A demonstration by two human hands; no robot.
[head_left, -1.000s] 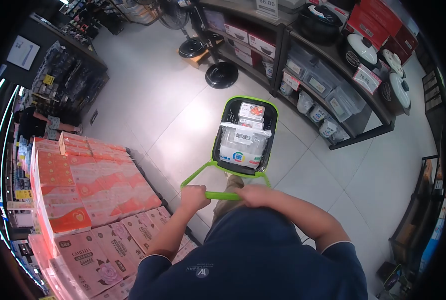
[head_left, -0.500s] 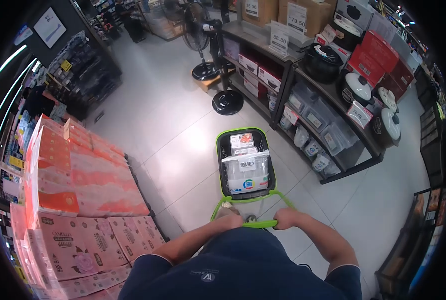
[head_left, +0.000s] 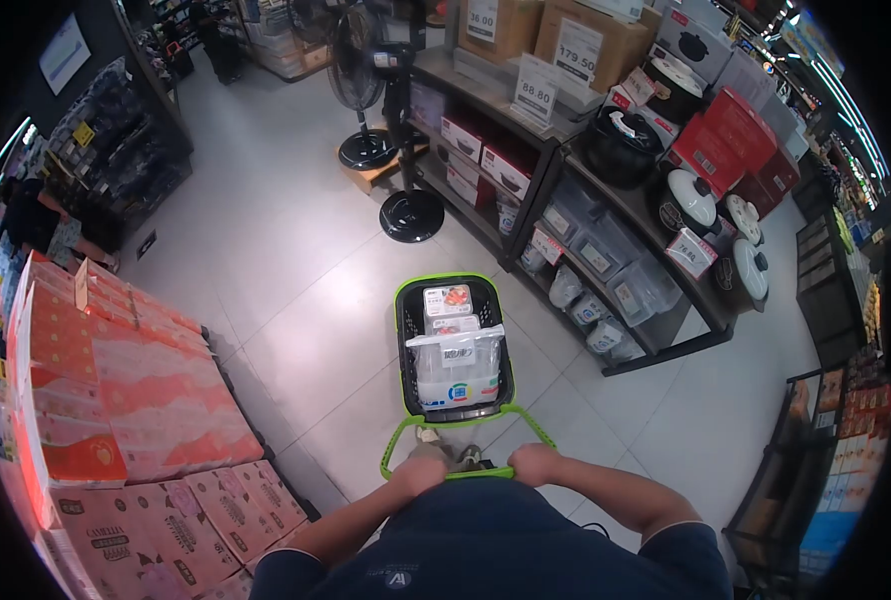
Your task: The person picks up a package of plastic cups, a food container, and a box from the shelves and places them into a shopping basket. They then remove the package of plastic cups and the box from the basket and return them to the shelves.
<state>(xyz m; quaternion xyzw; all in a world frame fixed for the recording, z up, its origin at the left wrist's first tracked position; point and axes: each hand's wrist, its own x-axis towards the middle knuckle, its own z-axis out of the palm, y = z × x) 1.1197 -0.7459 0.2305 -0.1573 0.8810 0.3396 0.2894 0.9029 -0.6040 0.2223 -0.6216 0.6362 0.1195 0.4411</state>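
Both of my hands grip the green handle (head_left: 398,441) of a rolling shopping basket (head_left: 406,330) with a black body and a green rim. My left hand (head_left: 418,473) holds the bar on the left, my right hand (head_left: 533,464) on the right, close to my body. The basket stands on the tiled floor in front of me. Inside lie a clear plastic pack with a printed label (head_left: 457,370) and a small boxed item with a red picture (head_left: 448,300).
Stacked pink and orange tissue packs (head_left: 136,400) fill the left side. A dark shelf unit (head_left: 606,200) with pots, boxes and price signs runs along the right. Two standing fans (head_left: 386,120) stand ahead. Another rack (head_left: 816,470) is at the far right.
The view has shifted as I walk with the basket along the aisle. The shelf of pots has come more into view, and the basket sits lower and closer to me.
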